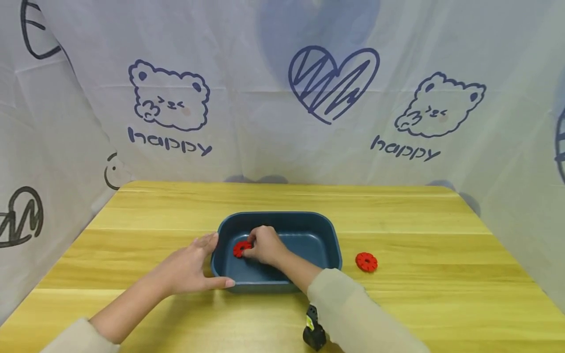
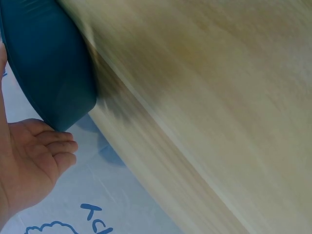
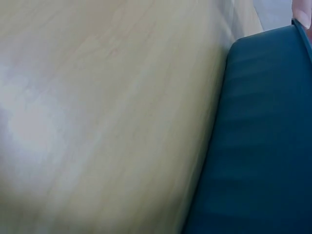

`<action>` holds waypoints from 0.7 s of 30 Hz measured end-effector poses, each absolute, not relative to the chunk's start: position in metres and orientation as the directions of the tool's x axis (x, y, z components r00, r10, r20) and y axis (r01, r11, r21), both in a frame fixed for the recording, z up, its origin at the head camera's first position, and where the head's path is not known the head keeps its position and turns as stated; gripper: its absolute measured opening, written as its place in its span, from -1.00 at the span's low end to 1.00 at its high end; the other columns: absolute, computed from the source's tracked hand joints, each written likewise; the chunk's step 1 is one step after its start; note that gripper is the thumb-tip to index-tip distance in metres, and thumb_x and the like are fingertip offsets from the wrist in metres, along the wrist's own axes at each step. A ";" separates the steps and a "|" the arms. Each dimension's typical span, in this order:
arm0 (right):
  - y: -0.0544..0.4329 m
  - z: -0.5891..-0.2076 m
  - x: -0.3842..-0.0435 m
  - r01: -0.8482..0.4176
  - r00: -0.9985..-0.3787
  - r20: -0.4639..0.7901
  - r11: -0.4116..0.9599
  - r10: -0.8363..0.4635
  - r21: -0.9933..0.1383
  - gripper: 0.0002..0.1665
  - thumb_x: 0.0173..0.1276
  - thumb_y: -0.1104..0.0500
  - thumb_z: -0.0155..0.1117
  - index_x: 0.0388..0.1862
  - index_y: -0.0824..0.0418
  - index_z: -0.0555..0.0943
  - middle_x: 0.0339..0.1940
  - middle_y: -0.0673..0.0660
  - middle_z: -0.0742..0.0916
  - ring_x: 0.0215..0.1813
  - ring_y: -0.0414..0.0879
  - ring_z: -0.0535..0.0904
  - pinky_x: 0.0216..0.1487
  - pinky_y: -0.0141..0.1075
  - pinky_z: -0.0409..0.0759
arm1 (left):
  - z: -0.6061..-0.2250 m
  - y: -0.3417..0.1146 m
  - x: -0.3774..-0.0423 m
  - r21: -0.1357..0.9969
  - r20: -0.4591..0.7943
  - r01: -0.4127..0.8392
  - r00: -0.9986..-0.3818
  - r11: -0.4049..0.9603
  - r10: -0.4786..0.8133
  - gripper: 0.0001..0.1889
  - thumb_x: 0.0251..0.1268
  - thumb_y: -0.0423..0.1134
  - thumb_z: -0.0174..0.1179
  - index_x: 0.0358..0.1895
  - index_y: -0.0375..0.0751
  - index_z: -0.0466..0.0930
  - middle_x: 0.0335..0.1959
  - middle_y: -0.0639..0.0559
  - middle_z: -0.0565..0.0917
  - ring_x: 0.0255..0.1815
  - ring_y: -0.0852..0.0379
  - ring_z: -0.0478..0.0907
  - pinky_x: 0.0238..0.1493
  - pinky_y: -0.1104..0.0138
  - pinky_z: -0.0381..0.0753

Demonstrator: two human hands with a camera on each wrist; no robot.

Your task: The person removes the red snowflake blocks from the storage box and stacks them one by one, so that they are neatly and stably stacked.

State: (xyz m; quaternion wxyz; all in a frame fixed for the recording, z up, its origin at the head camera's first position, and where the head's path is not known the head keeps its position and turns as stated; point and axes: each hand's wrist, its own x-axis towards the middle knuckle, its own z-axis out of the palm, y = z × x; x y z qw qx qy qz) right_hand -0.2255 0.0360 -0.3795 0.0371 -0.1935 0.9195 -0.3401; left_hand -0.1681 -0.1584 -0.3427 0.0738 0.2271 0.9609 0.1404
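Note:
A dark blue rectangular box (image 1: 313, 250) stands on the table. My right hand (image 1: 267, 246) reaches inside it and pinches a red notched disc (image 1: 240, 249) near the left end. Around the box's near-left corner spreads my left hand (image 1: 187, 267), its thumb against the near rim and its fingers by the left wall. In the left wrist view, the left hand (image 2: 36, 163) touches the outside of the box (image 2: 53, 63). The right wrist view has only the box's side (image 3: 258, 136) and a fingertip on its rim; my right hand is out of that view.
A second red notched disc (image 1: 366, 262) lies on the wooden table (image 1: 432, 235) right of the box. A black strap-like device (image 1: 314, 328) is beside the right sleeve. White cloth (image 1: 247, 122) with drawn bears and a heart hangs behind and at the sides.

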 end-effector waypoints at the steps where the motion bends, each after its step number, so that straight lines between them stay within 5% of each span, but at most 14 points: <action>1: 0.037 -0.378 -0.225 -0.333 -0.919 0.062 0.685 -0.389 -0.648 -0.76 -0.01 0.23 0.44 -0.43 0.40 0.65 -0.72 0.03 0.55 -0.62 -0.28 0.34 -0.52 -0.53 0.36 | -0.343 -0.158 -0.168 0.302 -0.076 0.417 -0.886 0.857 0.458 0.15 -0.09 0.46 0.12 0.36 -0.47 0.12 0.37 -0.38 0.22 0.34 -0.35 0.23 0.12 -0.11 0.43; 21: 0.065 -0.366 -0.214 -0.424 -0.868 0.118 0.595 -0.483 -0.683 -0.71 0.04 0.24 0.44 -0.29 0.40 0.65 -0.63 0.03 0.54 -0.55 -0.26 0.34 -0.44 -0.51 0.38 | -0.342 -0.157 -0.167 0.296 -0.077 0.406 -0.892 0.865 0.445 0.16 -0.10 0.48 0.11 0.37 -0.46 0.11 0.37 -0.38 0.21 0.34 -0.36 0.22 0.14 -0.14 0.40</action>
